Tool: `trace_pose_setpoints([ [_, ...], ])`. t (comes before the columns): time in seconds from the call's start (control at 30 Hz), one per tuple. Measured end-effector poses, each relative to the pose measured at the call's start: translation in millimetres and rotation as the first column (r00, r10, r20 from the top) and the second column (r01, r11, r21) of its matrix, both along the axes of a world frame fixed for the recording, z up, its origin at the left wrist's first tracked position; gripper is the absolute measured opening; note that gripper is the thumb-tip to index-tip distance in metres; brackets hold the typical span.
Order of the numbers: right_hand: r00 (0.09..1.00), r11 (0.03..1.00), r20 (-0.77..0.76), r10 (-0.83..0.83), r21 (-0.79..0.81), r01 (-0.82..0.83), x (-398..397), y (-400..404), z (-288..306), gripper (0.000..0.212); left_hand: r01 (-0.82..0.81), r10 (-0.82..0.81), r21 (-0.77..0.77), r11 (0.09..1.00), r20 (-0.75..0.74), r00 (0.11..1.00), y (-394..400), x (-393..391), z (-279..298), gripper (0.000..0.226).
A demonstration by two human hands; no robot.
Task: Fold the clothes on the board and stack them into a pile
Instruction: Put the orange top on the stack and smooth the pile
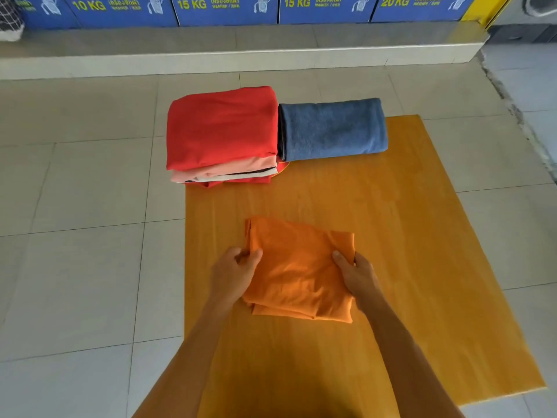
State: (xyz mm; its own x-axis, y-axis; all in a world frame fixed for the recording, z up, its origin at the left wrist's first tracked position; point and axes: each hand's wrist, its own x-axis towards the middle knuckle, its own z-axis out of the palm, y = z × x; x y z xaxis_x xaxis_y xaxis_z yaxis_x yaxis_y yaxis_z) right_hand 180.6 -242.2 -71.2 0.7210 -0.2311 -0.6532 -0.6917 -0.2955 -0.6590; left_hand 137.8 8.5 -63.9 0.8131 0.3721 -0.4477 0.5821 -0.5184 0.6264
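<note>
Both hands, left hand [233, 274] and right hand [357, 274], grip the folded orange shirt [297, 271], seemingly ready to carry onto the red pile [221, 131].

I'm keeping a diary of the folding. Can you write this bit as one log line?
step: lift folded orange shirt | left hand: gripping | right hand: gripping | pile: red on top | next: probably stack

orange garment [297, 273], red-topped pile [221, 128], blue towel [333, 128], amber board [407, 236]

Tiled floor [75, 267]; blue washer signs [226, 9]
</note>
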Motion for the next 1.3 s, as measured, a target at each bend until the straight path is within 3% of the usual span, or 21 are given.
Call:
trace_pose_setpoints([
  [0.07,1.0,1.0,0.001,0.023,0.003,-0.023,-8,1,1,0.016,0.038,-0.038,-0.004,0.999,-0.047,0.998,-4,-4,0,0.045],
  [0.13,0.999,0.999,0.019,0.036,0.017,-0.036,-13,2,3,0.017,0.025,-0.027,-0.058,0.998,-0.042,0.999,-5,-8,0,0.036],
  [0.27,0.998,1.0,0.065,0.003,0.025,-0.004,-24,2,5,0.024,-0.236,0.235,-0.359,0.903,-0.047,0.971,3,-16,13,0.032],
  [0.37,0.996,1.0,0.088,-0.001,0.002,0.001,-32,4,6,0.034,-0.316,0.348,-0.423,0.849,-0.002,0.938,9,-27,22,0.028],
  [0.47,0.997,1.0,0.076,0.011,0.005,-0.011,-39,9,5,0.038,-0.35,0.377,-0.363,0.863,0.004,0.926,6,-42,23,0.032],
  [0.6,0.997,0.997,0.029,0.072,0.008,-0.072,-47,12,3,0.039,-0.365,0.358,-0.12,0.923,-0.077,0.931,-4,-66,4,0.022],
  [0.73,0.997,0.996,0.018,0.078,0.03,-0.078,-49,10,3,0.037,-0.372,0.364,-0.071,0.926,-0.107,0.925,-6,-65,6,0.03],
  [0.93,1.0,0.984,0.002,0.027,0.175,-0.027,-42,13,5,0.036,-0.365,0.229,-0.435,0.823,-0.335,0.914,-2,-47,21,0.089],
  [1.13,0.999,0.95,-0.017,-0.038,0.308,0.042,-28,16,17,0.026,-0.452,0.261,-0.632,0.63,-0.376,0.889,7,-44,22,0.074],
  [1.3,0.998,0.923,-0.017,-0.053,0.38,0.055,-14,24,35,0.016,-0.357,0.186,-0.741,0.569,-0.307,0.933,20,-41,34,0.05],
])
